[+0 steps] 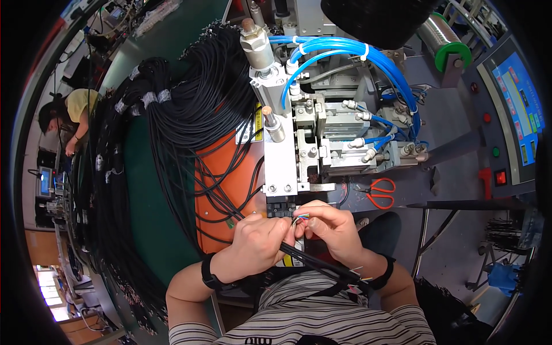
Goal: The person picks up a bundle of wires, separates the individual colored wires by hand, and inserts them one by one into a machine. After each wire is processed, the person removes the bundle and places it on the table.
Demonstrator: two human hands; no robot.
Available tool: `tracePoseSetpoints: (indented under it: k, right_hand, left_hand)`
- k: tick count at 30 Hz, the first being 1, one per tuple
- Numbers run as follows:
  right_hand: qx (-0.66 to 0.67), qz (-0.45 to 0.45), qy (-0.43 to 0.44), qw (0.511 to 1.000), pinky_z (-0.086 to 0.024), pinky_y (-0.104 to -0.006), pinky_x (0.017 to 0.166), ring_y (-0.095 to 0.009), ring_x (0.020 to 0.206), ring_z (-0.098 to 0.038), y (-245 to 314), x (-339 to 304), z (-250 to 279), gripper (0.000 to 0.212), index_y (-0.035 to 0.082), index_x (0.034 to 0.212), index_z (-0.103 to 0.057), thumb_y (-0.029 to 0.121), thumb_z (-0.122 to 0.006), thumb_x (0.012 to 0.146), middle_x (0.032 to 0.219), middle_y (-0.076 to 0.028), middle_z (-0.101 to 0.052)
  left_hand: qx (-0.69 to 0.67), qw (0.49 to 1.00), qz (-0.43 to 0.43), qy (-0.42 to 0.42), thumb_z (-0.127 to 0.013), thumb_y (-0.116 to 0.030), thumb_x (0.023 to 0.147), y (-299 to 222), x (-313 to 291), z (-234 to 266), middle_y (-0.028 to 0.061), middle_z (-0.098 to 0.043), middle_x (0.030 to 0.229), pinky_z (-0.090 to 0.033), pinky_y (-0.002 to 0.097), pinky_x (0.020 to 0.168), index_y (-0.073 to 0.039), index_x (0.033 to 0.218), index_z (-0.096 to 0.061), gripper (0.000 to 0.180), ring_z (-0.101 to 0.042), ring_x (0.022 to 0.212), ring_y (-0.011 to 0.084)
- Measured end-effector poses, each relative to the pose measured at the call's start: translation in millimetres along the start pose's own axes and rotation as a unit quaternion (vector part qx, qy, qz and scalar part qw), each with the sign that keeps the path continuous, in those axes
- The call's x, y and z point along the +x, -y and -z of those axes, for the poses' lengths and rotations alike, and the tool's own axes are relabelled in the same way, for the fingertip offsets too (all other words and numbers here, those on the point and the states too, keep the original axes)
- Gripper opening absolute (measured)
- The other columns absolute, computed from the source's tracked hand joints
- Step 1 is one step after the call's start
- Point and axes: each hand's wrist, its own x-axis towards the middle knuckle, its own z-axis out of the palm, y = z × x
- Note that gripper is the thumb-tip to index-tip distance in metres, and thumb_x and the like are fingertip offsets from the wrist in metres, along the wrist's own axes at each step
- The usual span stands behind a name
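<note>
In front of the machine, my two hands come together just below a black block fixture (280, 208). My left hand (257, 241) is closed, its thumb and fingers pinching a black cable near its stripped end. Thin coloured wires (302, 217) fan out from that end. They sit between the thumb and fingers of my right hand (334, 229), which is closed on them. Several more black cables (316, 260) pass below my hands toward the right wrist, where their bare coloured ends show. My fingers partly hide the wires.
A white pneumatic machine (279, 164) with blue air hoses (382, 60) rises ahead. Orange-handled scissors (380, 194) lie right of it. Bundled black cables (195, 109) cover the left side. At right stand a touchscreen panel (514, 109) and wire spool (443, 37). Another person (77, 112) works far left.
</note>
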Motion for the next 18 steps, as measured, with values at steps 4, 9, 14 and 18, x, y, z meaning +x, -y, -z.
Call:
tracePoseSetpoints:
  k: [4, 9, 14, 18]
  right_hand:
    - [0.062, -0.06, 0.048, 0.995, -0.049, -0.0218, 0.067, -0.011, 0.083, -0.063, 2.3, 3.7, 12.7, 0.023, -0.003, 0.118, -0.065, 0.005, -0.059, 0.097, 0.107, -0.008, -0.064]
    - [0.049, -0.096, 0.034, 0.994, -0.049, -0.0228, 0.062, -0.014, 0.077, -0.065, 4.9, 5.2, 11.4, 0.021, -0.005, 0.115, -0.065, 0.003, -0.058, 0.097, 0.108, -0.012, -0.064]
    - [0.0, -0.072, 0.039, 0.997, -0.049, -0.0216, 0.058, -0.014, 0.074, -0.065, 7.5, 6.6, 13.2, 0.021, -0.005, 0.114, -0.066, 0.001, -0.057, 0.096, 0.106, -0.013, -0.065]
    - [-0.067, -0.041, 0.031, 0.996, -0.049, -0.0214, 0.057, -0.013, 0.072, -0.065, 13.3, 6.7, 9.3, 0.021, -0.004, 0.113, -0.066, 0.0, -0.057, 0.096, 0.103, -0.012, -0.065]
  left_hand:
    - [-0.02, 1.0, 0.002, 0.005, -0.065, -0.005, 0.084, 2.4, 0.1, -2.3, 0.0047, -0.057, 0.062, -0.036, 0.0342, 0.048, -0.005, 0.087, -0.058, 0.008, -0.055, 0.049, 0.0228]
    - [-0.041, 0.999, 0.013, 0.01, -0.065, -0.004, 0.084, 3.5, 1.6, -2.1, 0.0053, -0.057, 0.061, -0.037, 0.0343, 0.047, -0.005, 0.086, -0.059, 0.007, -0.054, 0.048, 0.0236]
    - [-0.056, 0.997, 0.036, 0.024, -0.064, -0.009, 0.087, 1.2, 3.0, -0.5, 0.0059, -0.053, 0.062, -0.039, 0.0352, 0.05, -0.006, 0.081, -0.053, 0.012, -0.055, 0.051, 0.0248]
    - [-0.038, 0.999, 0.033, 0.019, -0.064, -0.008, 0.087, 1.9, 2.9, -1.7, 0.0059, -0.053, 0.061, -0.039, 0.0351, 0.05, -0.005, 0.081, -0.053, 0.012, -0.055, 0.051, 0.0249]
